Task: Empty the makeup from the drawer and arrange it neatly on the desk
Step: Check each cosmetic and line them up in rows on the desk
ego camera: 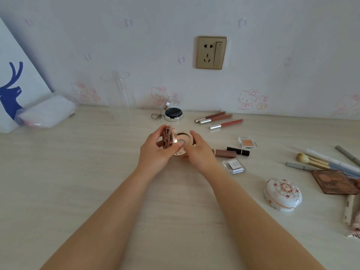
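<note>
Both hands hold a round rose-gold compact (182, 140) above the middle of the desk (78, 182). My left hand (155, 152) grips its patterned lid, which stands open and upright. My right hand (196, 151) cups the compact's base from the right. Behind them an open silver cushion compact (172, 114) with a black puff sits near the wall. Three lip glosses (218, 119) lie to its right. No drawer is in view.
To the right lie a small blush pan (247, 142), two dark tubes (231, 152), a clear case (233, 166), a floral white compact (282, 194), a brown palette (334, 181), and brushes and pencils (329, 162). At the left are a plastic pouch (46, 114) and a deer-print board (13, 84). A clear acrylic stand (118, 90) is by the wall.
</note>
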